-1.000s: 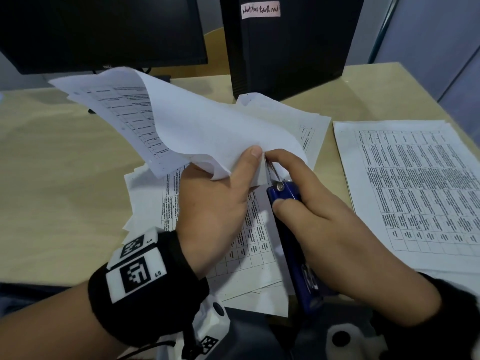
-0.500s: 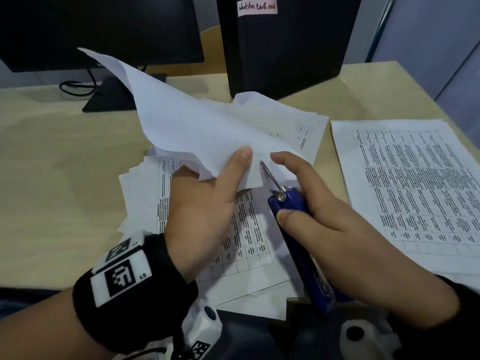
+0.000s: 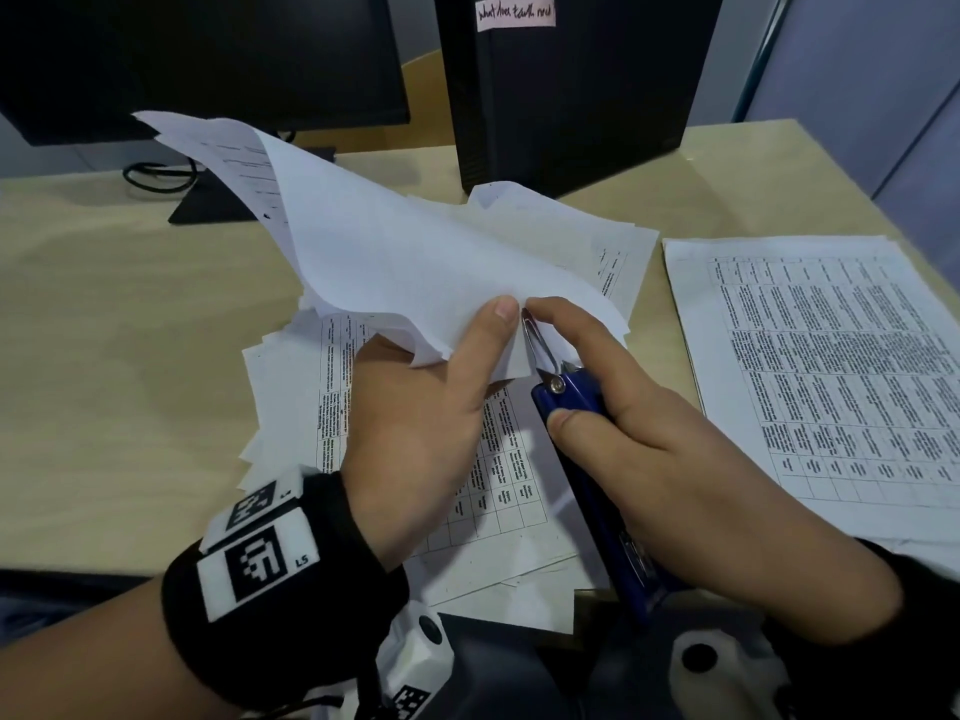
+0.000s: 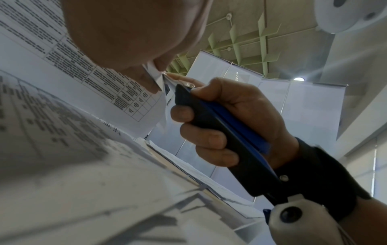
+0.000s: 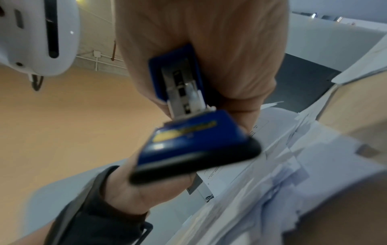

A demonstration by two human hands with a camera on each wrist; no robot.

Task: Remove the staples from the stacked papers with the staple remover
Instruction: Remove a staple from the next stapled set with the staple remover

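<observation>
My left hand (image 3: pixel 441 407) pinches the corner of a stapled set of white papers (image 3: pixel 395 262), thumb on top, and holds the sheets lifted off the desk. My right hand (image 3: pixel 649 433) grips a blue staple remover (image 3: pixel 587 459), its metal tip (image 3: pixel 535 335) pressed against the pinched corner beside my left thumb. In the left wrist view the staple remover (image 4: pixel 220 126) points its tip into the paper corner (image 4: pixel 157 74). The right wrist view shows the blue staple remover (image 5: pixel 188 132) from its rear end. The staple itself is hidden.
A messy pile of printed sheets (image 3: pixel 493 485) lies under my hands. A neat stack of printed pages (image 3: pixel 831 381) lies to the right. A black computer tower (image 3: pixel 571 85) and a monitor (image 3: pixel 197 54) with its stand stand at the back of the wooden desk (image 3: pixel 130 330).
The lifted sheets swung up and back. The remover's metal tip has moved up to the corner at my left thumb.
</observation>
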